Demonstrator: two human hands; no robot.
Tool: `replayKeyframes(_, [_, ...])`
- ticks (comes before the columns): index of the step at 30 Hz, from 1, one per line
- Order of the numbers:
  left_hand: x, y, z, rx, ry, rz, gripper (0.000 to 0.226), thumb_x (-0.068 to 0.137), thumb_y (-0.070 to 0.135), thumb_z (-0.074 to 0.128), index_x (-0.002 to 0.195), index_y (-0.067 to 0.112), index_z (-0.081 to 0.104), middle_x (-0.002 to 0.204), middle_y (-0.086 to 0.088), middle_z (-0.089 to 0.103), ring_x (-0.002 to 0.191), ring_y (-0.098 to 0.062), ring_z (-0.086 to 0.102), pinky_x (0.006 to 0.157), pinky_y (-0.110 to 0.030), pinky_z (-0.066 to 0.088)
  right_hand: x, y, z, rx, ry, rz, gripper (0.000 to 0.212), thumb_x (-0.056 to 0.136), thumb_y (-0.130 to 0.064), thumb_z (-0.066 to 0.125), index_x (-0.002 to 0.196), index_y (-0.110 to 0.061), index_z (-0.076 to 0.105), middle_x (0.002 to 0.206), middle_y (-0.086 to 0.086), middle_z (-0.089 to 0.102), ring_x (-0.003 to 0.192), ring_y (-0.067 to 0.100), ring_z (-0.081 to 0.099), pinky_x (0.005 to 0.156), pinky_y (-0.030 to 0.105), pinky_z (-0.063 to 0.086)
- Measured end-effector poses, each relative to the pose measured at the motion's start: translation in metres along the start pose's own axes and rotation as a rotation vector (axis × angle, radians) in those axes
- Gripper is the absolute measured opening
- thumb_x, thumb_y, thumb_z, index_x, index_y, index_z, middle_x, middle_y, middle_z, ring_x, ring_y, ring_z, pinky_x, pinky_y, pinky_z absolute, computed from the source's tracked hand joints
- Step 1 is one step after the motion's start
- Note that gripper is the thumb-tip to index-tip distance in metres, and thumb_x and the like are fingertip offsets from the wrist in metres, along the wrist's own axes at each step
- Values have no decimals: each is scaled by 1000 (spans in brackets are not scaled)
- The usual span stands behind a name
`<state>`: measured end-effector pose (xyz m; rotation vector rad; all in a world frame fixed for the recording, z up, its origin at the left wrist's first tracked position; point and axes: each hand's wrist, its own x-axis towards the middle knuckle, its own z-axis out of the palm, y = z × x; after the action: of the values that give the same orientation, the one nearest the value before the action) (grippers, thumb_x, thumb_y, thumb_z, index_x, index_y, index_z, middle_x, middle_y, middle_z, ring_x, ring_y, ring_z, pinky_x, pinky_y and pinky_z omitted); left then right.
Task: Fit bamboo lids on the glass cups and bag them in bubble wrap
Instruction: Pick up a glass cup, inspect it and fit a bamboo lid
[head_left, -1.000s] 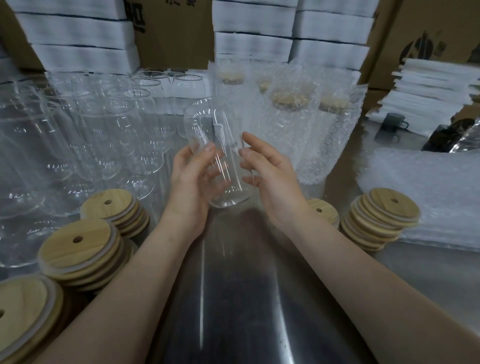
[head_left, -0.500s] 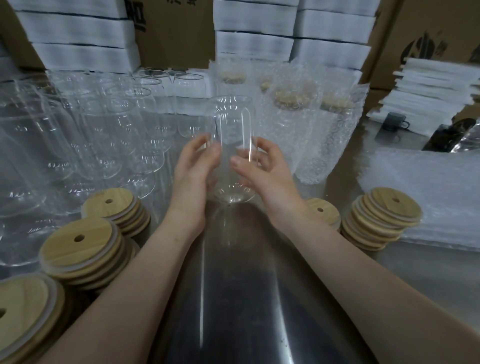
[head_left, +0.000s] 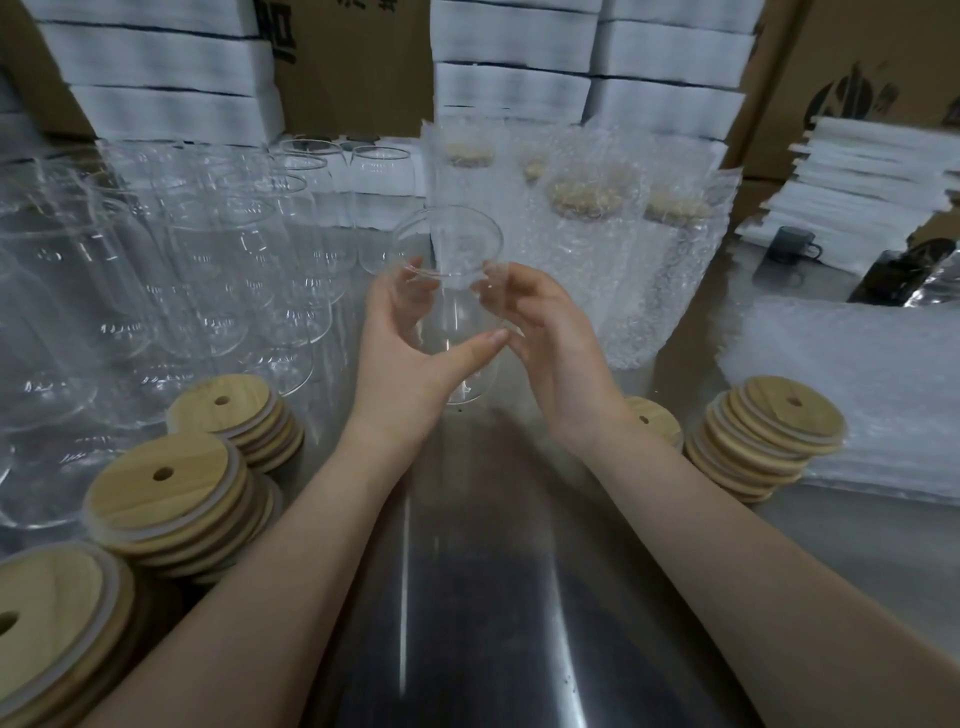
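At centre, left hand (head_left: 410, 358) and right hand (head_left: 553, 343) curl round a smooth, clear glass cup (head_left: 449, 244). Round bamboo lids (head_left: 171, 493) stack at eight o'clock.

Steel table (head_left: 467, 597) reflecting light, cardboard boxes (head_left: 358, 67) standing along the back, white foam stacks (head_left: 514, 47) leaning against them, dark mug (head_left: 789, 243) sitting far right beside piled white sheets (head_left: 872, 176).
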<state>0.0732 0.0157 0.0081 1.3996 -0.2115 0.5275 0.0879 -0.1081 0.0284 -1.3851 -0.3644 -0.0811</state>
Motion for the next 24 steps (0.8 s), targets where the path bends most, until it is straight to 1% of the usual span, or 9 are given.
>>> replayKeyframes(2, [-2, -1, 0, 72, -5, 49, 82, 58, 19, 87, 128, 22, 46, 125, 14, 56, 125, -3, 53, 111, -35, 42, 0, -4, 0, 26, 29, 20, 40, 81, -38, 47, 113, -22, 66, 122, 2, 67, 124, 16, 56, 116, 49, 31])
replayKeyframes(5, [-4, 3, -2, 214, 28, 102, 87, 53, 43, 88, 128, 32, 45, 121, 36, 52, 122, 11, 48, 102, -11, 38, -1, -8, 0, 42, -7, 26, 44, 84, -47, 47, 119, -28, 65, 123, -5, 67, 116, 10, 57, 115, 50, 31])
replayKeyframes(6, [-4, 4, -2, 252, 45, 114, 86, 52, 49, 85, 127, 36, 44, 121, 37, 50, 124, 9, 46, 103, -13, 38, -1, -8, 0, 29, -25, 33, 45, 83, -47, 48, 122, -30, 64, 123, -8, 66, 114, 8, 56, 113, 47, 33])
replayKeyframes(9, [-3, 3, -4, 350, 87, 158, 85, 53, 48, 83, 126, 40, 41, 125, 24, 48, 130, -14, 44, 110, -39, 39, 0, -9, -3, 43, -70, 67, 47, 82, -45, 53, 126, -33, 62, 125, -12, 66, 115, 5, 57, 96, 33, 44])
replayKeyframes(12, [-1, 3, -5, 368, 93, 220, 81, 59, 33, 87, 126, 35, 43, 123, 19, 51, 125, -18, 50, 105, -46, 43, 0, -8, -4, 162, -103, 92, 40, 83, -38, 56, 122, -29, 63, 122, -9, 67, 114, 7, 58, 85, 26, 48])
replayKeyframes(14, [0, 2, -6, 348, 77, 236, 79, 60, 29, 88, 127, 26, 47, 126, 8, 56, 123, -18, 53, 104, -48, 44, 1, -7, -5, 237, -101, 93, 36, 87, -35, 55, 120, -24, 64, 121, -6, 67, 112, 8, 59, 82, 24, 49])
replayKeyframes(17, [-1, 2, -4, 369, 36, 234, 86, 60, 32, 86, 135, 15, 48, 134, -3, 54, 128, -21, 50, 106, -49, 41, 4, -3, -8, 296, -66, 83, 33, 90, -35, 56, 116, -17, 65, 119, 1, 67, 112, 15, 59, 89, 31, 50])
replayKeyframes(21, [-1, -1, -3, 453, -18, 283, 81, 66, 18, 90, 136, 10, 49, 136, -8, 53, 129, -26, 49, 107, -51, 39, 6, 1, -11, 354, -12, 94, 41, 82, -41, 63, 110, -10, 62, 115, 10, 66, 120, 28, 57, 102, 48, 45])
replayKeyframes(24, [-2, -5, -2, 534, -14, 330, 79, 69, 14, 88, 137, 9, 49, 139, -10, 51, 132, -27, 46, 110, -50, 37, 5, 1, -13, 371, -7, 129, 39, 78, -42, 64, 102, -11, 62, 116, 13, 66, 123, 33, 57, 105, 56, 43])
